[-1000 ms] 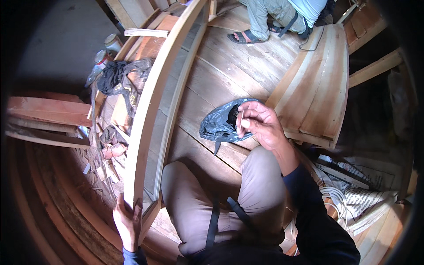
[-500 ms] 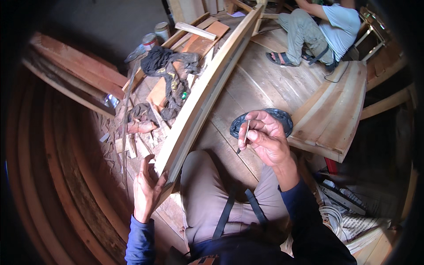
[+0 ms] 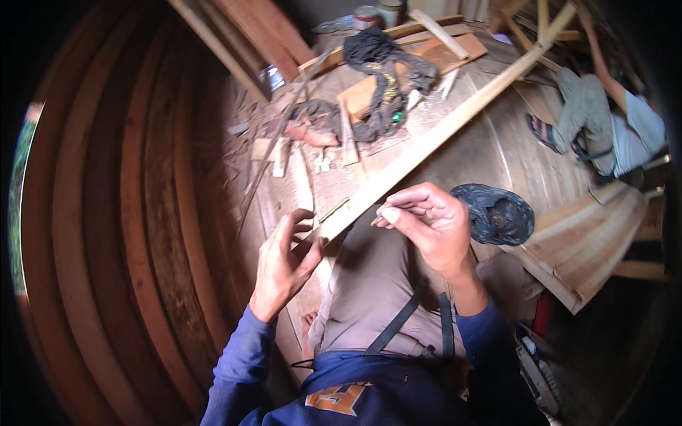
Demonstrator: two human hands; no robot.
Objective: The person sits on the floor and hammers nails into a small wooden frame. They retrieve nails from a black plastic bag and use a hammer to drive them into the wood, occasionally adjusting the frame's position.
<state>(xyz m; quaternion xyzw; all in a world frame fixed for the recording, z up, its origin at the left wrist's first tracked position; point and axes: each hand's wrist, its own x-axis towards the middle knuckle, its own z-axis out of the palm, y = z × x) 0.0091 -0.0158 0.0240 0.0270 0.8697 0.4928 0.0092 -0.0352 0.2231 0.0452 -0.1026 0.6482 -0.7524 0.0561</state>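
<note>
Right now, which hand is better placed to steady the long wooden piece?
Probably the left hand: it is spread at the near end of the long wooden piece, while the right hand pinches a small thing, too small to identify.

Light falls brightest on the beam (image 3: 437, 144), washing out its near end, while the lower right sinks into darkness. Planks (image 3: 133, 213) at left bow along the black fisheye rim.
</note>
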